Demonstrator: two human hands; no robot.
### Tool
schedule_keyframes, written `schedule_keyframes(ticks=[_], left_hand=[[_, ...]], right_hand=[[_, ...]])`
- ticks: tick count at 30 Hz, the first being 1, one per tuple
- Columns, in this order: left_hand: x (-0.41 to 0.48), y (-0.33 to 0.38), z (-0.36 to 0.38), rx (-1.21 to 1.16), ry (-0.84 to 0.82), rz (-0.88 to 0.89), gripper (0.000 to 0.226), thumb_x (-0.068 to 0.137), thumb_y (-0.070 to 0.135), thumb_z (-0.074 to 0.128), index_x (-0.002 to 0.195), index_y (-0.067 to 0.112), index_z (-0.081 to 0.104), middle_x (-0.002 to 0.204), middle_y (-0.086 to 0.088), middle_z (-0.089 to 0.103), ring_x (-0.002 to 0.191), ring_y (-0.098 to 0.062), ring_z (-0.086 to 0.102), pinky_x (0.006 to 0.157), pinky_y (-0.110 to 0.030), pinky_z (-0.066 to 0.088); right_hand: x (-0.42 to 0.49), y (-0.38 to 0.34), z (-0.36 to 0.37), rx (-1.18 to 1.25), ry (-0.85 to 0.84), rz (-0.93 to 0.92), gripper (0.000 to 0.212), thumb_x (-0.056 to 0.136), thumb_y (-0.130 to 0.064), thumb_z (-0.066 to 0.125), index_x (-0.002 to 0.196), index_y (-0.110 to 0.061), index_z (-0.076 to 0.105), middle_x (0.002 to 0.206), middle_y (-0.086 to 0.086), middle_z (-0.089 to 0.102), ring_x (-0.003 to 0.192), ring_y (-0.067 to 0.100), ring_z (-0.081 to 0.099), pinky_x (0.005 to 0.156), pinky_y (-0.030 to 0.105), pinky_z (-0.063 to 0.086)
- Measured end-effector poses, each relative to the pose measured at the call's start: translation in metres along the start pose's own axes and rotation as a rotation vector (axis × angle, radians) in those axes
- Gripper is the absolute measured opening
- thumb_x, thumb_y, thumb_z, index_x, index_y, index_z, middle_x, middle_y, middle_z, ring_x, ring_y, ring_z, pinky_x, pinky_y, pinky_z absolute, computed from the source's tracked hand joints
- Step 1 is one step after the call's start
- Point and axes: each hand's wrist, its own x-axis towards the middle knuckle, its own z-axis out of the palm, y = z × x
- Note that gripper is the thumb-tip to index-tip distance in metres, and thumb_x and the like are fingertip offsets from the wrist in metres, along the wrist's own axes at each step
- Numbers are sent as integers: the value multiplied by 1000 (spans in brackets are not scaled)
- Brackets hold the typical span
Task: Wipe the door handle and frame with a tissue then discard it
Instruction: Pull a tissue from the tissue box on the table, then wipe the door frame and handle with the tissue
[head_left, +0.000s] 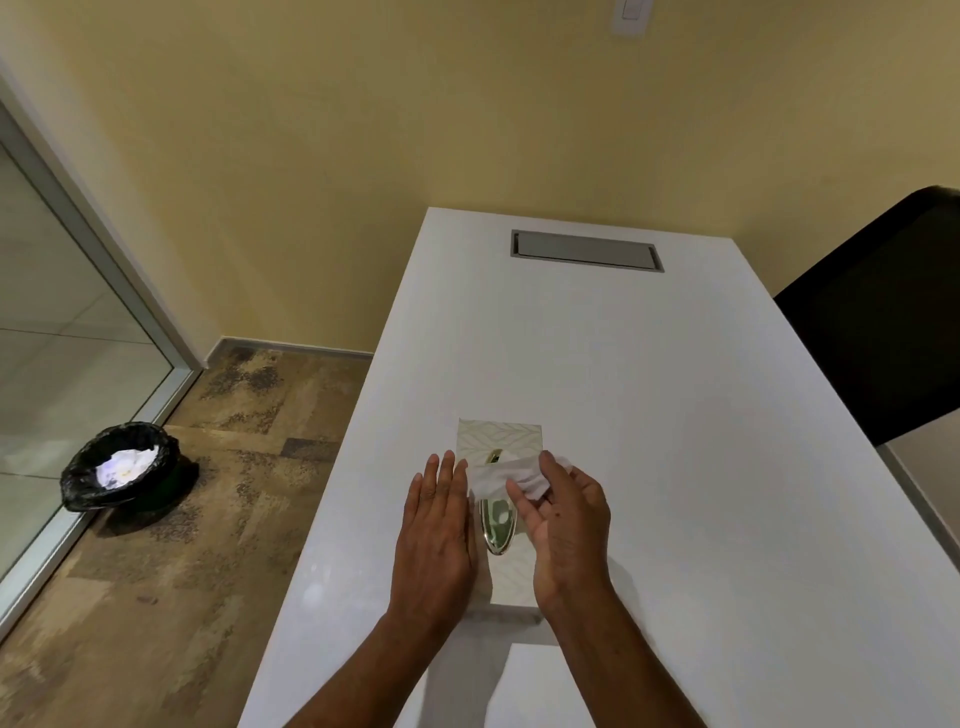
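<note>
— Where yellow wall (363, 130) met patterned floor (171, 545), saw what first?

— Saw a long white bench (701, 415) running away toward the wall, with a grey metal hatch (587, 251) set flush near its far end. Noticed a black chair back (883, 322) just beside the bench on the right, and a glass panel in a pale metal frame (98, 249) along the left edge.

— And down on the floor?

— Spotted a small bin (122, 467) lined with a black bag, standing close to the foot of that frame, well apart from the bench. Held crumpled white paper (124, 465) inside.

— Nearer the camera?

— Found a tissue box (501, 434), pale with a leaf pattern and a shiny gold oval opening (498, 525) on top, lying lengthwise on the near half of the bench. Was flanked by both forearms reaching in from below.

— Left hand?

— Left hand (436, 530) lay flat with fingers straight and together, pressed along the left side of the box, gripping nothing.

— Right hand?

— Right hand (566, 525) hovered over the right side of the box, fingers curled, thumb and fingertips pinched on a white tissue (504, 475). Stretched across the top of the box, that tissue, just past the gold opening, its left end reaching the left fingertips.

— Anything smaller?

— Caught a white wall switch (631, 15) at the very top edge, and a pale rectangular sheet (535, 686) on the bench at the bottom, between the forearms. Could not tell what that sheet was.
</note>
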Motion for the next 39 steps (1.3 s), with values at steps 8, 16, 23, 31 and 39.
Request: schedule_keyframes(ticks=[8,16,23,31,39], left_hand=[[8,31,-68,120,196,39,56,103,9,37,159,10,36,168,-5,28,160,-23,15,130,-47,18],[-12,57,-173,284,367,31,60,104,1,46,161,7,29,170,-8,25,160,-20,11,133,-36,9],[-58,72,-271,339,543,-23,56,106,8,38,162,10,28,170,-6,25,161,-9,3,132,-40,14],[-106,55,-388,475,731,-23,61,99,-4,55,157,1,38,166,-16,35,159,-29,25,132,-38,13],[-178,-13,-532,596,859,-100,60,104,0,49,160,6,30,170,-13,27,162,-25,15,132,-47,19]], right_hand=[[-47,-36,32,-15,-209,22,35,87,-20,75,117,-7,62,118,17,67,109,32,66,80,33,62],[-106,-55,60,-112,-440,83,38,85,5,71,120,-8,63,124,16,66,111,34,65,89,35,57],[-179,-55,101,-117,-573,199,35,84,1,75,117,-5,65,124,17,64,114,38,63,94,44,58],[-295,-41,164,-236,-725,210,27,88,-5,72,115,-4,66,108,17,70,99,34,69,64,33,64],[-419,18,249,-243,-950,127,11,89,-3,71,99,-8,72,87,8,77,81,24,71,82,44,59]])
